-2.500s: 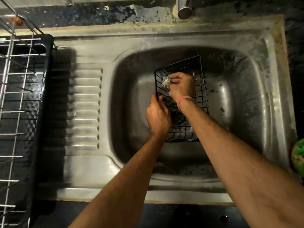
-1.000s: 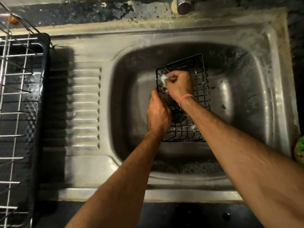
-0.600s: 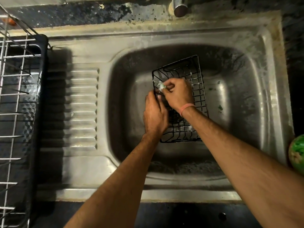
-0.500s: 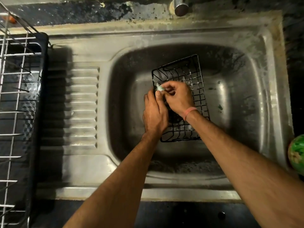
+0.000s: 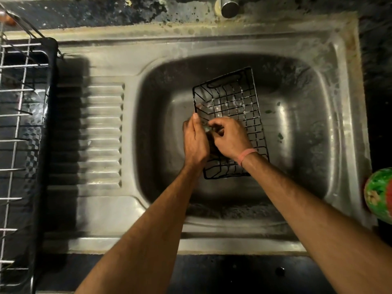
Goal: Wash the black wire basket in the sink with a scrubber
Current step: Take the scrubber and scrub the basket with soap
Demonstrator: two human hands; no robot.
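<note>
The black wire basket [image 5: 237,102] stands in the steel sink [image 5: 297,128], its open side up and soap suds on its wires. My left hand [image 5: 195,143] grips the basket's left rim, thumb up along the wire. My right hand [image 5: 231,139] is inside the basket near that rim and pinches a small greenish scrubber [image 5: 205,128], which is mostly hidden between the two hands. A pink band sits on my right wrist.
The tap spout [image 5: 228,5] hangs over the sink's back edge. A ribbed drainboard [image 5: 101,134] lies left of the bowl, and a wire dish rack [image 5: 19,134] stands at the far left. A green and red container [image 5: 379,194] sits at the right edge.
My right hand has slid the scrubber from the basket's far left corner back toward me along the left rim, closing up against my left hand. The basket has turned slightly.
</note>
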